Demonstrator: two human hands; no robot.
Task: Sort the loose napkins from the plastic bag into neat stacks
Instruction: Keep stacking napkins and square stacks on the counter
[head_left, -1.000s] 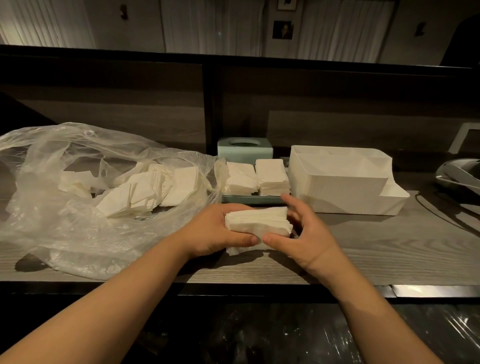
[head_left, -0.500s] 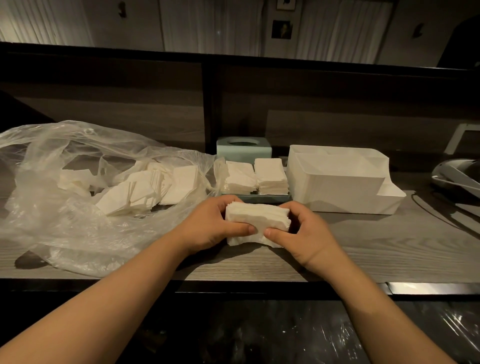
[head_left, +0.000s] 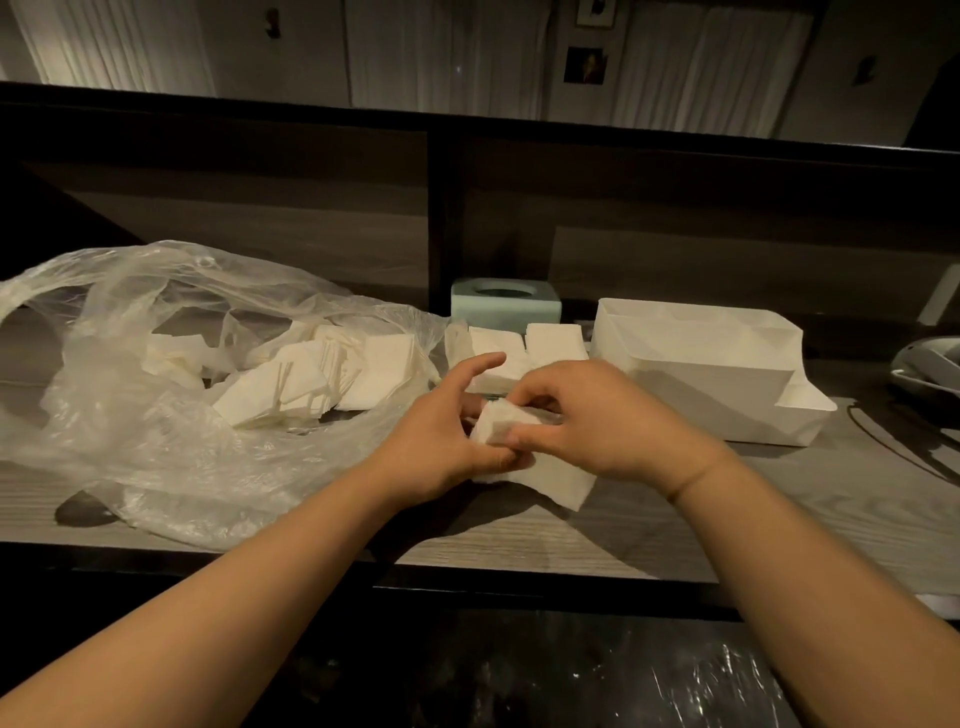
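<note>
A: Both grips are on one napkin bundle at mid-counter. Right hand comes over the top, fingers curled down and pinching the bundle's near edge. Left hand holds the left end, thumb tucked under by the right fingertips, index finger sticking out straight toward the back.

B: Bundle flat or lifted?

A: Tilted. Upper part is raised between the hands, lower corner spreads out onto the counter at the right. Can't tell how many sheets.

B: Where's the bag?

A: Clear plastic bag lies crumpled on the left half of the counter, mouth toward the hands. Loose napkins sit inside it in a messy fan, some on edge, some flat. Left wrist is just beside the bag's right edge.

B: Finished stacks?

A: Two squared stacks side by side just behind the hands, partly hidden by the fingers. Can't see what they rest on.

B: Other stuff?

A: Pale green tissue box with an oval top opening, behind the stacks against the dark back panel. White plastic bin to the right of the stacks, stepped lower section at its right end. Grey-white object at the far right edge, cut off, can't identify it. Counter is grey wood grain with a dark front lip.
</note>
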